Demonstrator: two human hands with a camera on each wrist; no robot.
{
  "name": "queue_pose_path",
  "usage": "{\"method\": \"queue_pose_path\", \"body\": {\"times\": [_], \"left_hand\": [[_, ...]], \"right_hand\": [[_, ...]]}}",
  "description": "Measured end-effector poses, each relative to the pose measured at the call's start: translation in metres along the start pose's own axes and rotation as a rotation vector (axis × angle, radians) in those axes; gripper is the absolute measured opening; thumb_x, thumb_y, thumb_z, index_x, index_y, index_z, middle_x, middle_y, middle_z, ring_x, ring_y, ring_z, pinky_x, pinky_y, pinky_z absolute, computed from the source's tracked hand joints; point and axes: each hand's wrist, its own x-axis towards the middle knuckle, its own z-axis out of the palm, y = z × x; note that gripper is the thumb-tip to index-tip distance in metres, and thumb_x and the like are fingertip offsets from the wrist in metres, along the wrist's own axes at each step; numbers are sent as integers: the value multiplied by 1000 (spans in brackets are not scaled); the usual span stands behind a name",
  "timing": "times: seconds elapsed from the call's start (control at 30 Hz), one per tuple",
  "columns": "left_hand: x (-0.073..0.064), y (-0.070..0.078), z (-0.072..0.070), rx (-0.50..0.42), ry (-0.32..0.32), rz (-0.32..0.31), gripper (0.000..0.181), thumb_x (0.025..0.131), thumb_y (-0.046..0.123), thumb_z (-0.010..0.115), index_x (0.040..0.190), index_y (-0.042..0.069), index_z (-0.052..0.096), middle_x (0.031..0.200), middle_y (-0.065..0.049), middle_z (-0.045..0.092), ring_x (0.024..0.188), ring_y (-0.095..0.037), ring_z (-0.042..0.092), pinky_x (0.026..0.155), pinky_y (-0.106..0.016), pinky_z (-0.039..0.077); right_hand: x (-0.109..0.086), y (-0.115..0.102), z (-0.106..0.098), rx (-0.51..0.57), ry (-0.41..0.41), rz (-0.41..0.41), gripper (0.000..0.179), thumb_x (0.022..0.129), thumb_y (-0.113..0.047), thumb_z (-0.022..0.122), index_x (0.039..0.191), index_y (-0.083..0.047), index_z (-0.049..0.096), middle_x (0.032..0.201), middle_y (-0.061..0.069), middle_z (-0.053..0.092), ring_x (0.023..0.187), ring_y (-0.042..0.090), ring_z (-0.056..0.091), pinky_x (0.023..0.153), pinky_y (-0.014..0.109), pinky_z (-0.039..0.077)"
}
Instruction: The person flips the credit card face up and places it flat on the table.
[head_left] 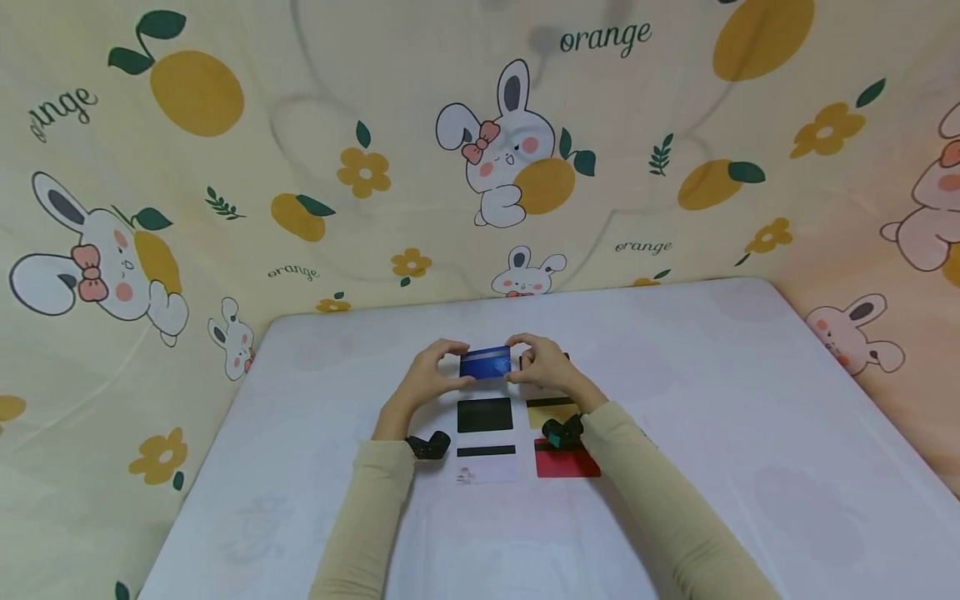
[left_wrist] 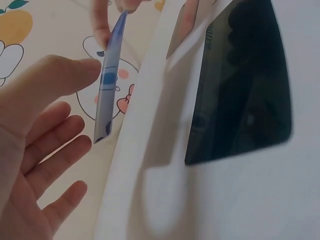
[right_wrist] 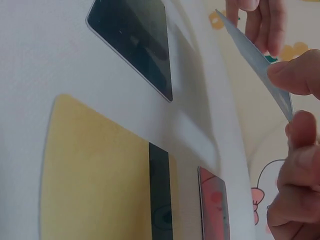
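A blue bank card (head_left: 485,363) with a stripe along its upper part is held up off the table between both hands. My left hand (head_left: 429,375) grips its left end, thumb low and index finger high. At the opposite end, my right hand (head_left: 551,367) pinches the card between thumb and fingers. Seen nearly edge-on in the left wrist view, the blue card (left_wrist: 109,80) stands tilted. Below the hands a black card (head_left: 484,415) lies flat. A gold card (right_wrist: 100,175) with a black stripe is under the right wrist, and a red-faced card (right_wrist: 215,205) lies beyond it, mostly hidden by the right hand in the head view.
Nearer me on the white table (head_left: 300,500) lie a white card (head_left: 491,472) with a black stripe and a red card (head_left: 567,463), partly covered by the right wrist's camera (head_left: 562,431). A rabbit-and-orange patterned cloth (head_left: 420,108) hangs behind the table and along its sides.
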Motion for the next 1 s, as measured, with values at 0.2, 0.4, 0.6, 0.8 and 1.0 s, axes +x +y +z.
{"method": "queue_pose_path", "body": {"times": [0.2, 0.4, 0.6, 0.8, 1.0], "left_hand": [[2, 3, 5, 20, 9, 48, 58, 75, 19, 82, 127, 6, 59, 132, -12, 61, 129, -29, 53, 114, -47, 38], [3, 8, 10, 28, -5, 76, 62, 75, 17, 82, 131, 5, 57, 136, -13, 58, 132, -30, 51, 112, -48, 39], [5, 14, 16, 26, -39, 57, 63, 76, 18, 81, 133, 8, 55, 139, -13, 56, 131, -31, 52, 109, -47, 43], [6, 15, 20, 6, -44, 75, 63, 75, 17, 82, 132, 6, 56, 136, -14, 58, 126, -32, 55, 106, -48, 46], [6, 16, 22, -13, -59, 77, 63, 76, 17, 81, 132, 4, 55, 136, -14, 58, 125, -32, 55, 106, -49, 46]], "right_hand": [[-2, -4, 0, -10, 3, -41, 55, 78, -9, 76, 126, -1, 52, 58, -4, 51, 47, 9, 45, 48, 22, 41], [-3, -6, 2, -46, 7, -69, 55, 77, -9, 77, 126, -1, 53, 63, 0, 56, 52, 9, 49, 52, 23, 45], [-4, -7, 4, -48, 6, -98, 55, 76, -9, 77, 124, 1, 53, 67, 4, 59, 54, 11, 51, 54, 23, 46], [-2, -4, 7, -80, 19, -145, 53, 75, -9, 77, 122, 1, 55, 70, 7, 61, 57, 9, 50, 55, 21, 45], [-4, -6, 8, -76, 12, -133, 54, 75, -9, 77, 123, 1, 54, 72, 9, 61, 57, 9, 49, 55, 21, 45]]}}
